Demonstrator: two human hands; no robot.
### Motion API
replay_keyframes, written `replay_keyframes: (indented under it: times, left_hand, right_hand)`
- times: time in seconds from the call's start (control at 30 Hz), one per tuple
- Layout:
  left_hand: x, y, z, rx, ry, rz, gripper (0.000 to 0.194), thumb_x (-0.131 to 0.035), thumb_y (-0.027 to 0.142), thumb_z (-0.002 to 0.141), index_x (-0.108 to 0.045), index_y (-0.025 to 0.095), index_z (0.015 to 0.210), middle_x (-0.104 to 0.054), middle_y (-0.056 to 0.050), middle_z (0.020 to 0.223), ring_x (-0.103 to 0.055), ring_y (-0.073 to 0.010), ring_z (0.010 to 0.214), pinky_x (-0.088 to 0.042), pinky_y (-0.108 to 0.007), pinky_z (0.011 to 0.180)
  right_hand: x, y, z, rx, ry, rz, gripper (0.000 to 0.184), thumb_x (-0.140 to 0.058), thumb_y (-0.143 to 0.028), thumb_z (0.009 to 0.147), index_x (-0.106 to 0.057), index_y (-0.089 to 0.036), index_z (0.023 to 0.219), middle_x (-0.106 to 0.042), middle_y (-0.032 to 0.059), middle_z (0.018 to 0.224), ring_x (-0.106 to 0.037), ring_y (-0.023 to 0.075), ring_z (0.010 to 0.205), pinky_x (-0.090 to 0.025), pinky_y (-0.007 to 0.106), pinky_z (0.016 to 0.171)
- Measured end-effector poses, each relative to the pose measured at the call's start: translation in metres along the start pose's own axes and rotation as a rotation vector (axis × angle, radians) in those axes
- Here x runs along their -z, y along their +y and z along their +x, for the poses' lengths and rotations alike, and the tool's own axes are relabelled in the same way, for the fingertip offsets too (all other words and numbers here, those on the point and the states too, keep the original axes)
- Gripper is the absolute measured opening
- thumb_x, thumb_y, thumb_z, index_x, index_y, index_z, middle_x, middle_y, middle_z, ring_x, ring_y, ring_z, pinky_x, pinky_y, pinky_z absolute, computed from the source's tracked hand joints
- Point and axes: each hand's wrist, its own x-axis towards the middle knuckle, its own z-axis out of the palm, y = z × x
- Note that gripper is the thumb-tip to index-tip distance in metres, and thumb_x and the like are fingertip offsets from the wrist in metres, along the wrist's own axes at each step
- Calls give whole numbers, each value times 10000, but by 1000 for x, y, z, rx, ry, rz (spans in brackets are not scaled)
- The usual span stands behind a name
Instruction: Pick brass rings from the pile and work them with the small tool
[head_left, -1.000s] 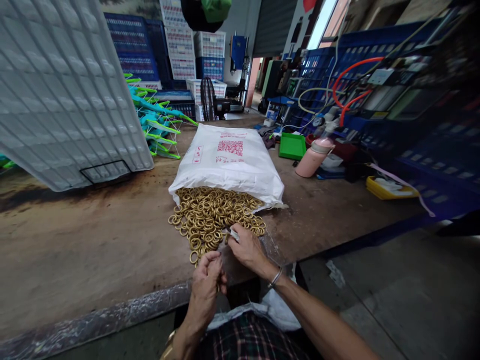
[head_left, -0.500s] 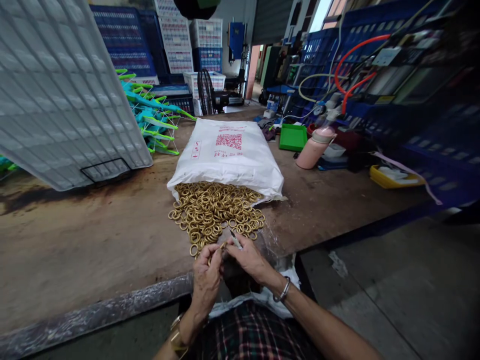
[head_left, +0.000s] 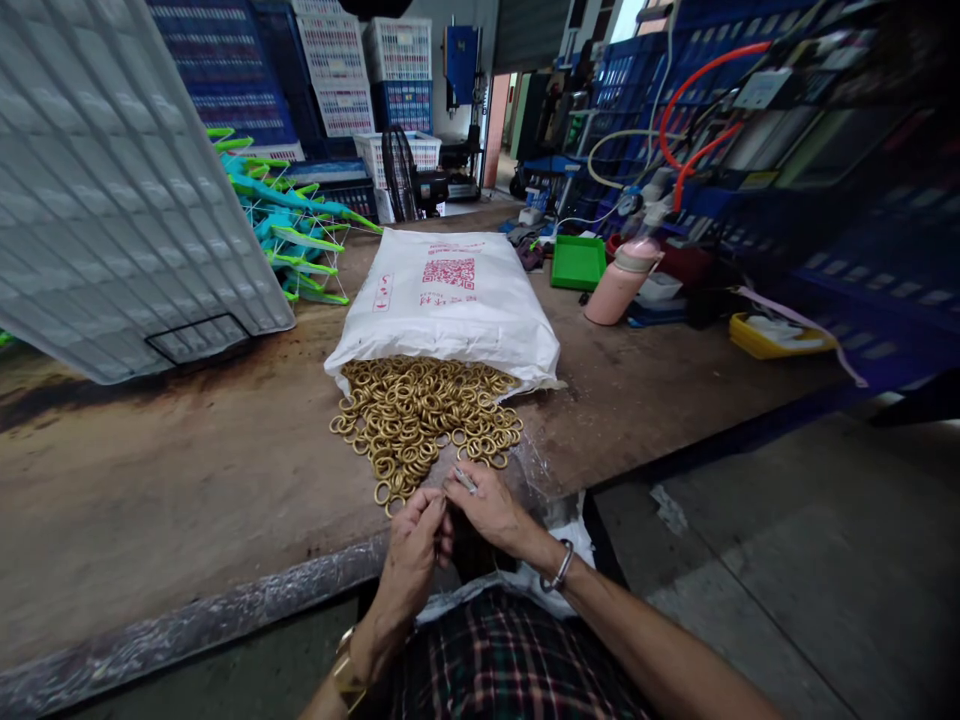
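Observation:
Near the table's front edge, my left hand (head_left: 417,535) is closed, thumb and fingers pinched together on a gold-coloured ring that the fingers now almost wholly hide. Close against it, my right hand (head_left: 487,508) grips a slim, pale tool (head_left: 466,481) that looks like a small knife; its tip is hard to make out. Just beyond both hands lies a heap of gold-coloured rings (head_left: 420,420). They spill from the mouth of a white woven sack (head_left: 450,325) with red print, which lies flat on the table.
A large pale ribbed crate (head_left: 142,200) stands tilted at left, with teal and green plastic parts (head_left: 281,220) behind it. A pink bottle (head_left: 621,287), a green tray (head_left: 578,262) and a yellow tray (head_left: 776,337) sit on the right of the brown table (head_left: 225,470).
The ring that showed between my fingertips is now hidden. The right hand's tool has turned slightly and its dark tip shows less. The whole view has shifted a little.

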Motion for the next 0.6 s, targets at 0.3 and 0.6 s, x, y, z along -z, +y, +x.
replay_keyframes:
  times: [0.3, 0.6]
  left_hand:
    - [-2, 5, 0, -14, 43, -82, 359, -621, 501, 681, -474, 178, 728, -477, 71, 539, -398, -40, 391, -254, -142, 356]
    - [1, -2, 4, -60, 73, 4, 346, -581, 515, 714, -478, 186, 738, -477, 71, 538, -414, -47, 398, -285, -144, 364]
  right_hand:
    - [8, 7, -10, 135, -35, -536, 137, -401, -143, 773, -529, -183, 745, -547, -6, 655, -457, 114, 601, -283, 220, 572]
    - [4, 6, -11, 140, -146, -759, 190, -406, -112, 755, -552, -179, 857, -632, 33, 788, -541, 143, 704, -268, 249, 597]
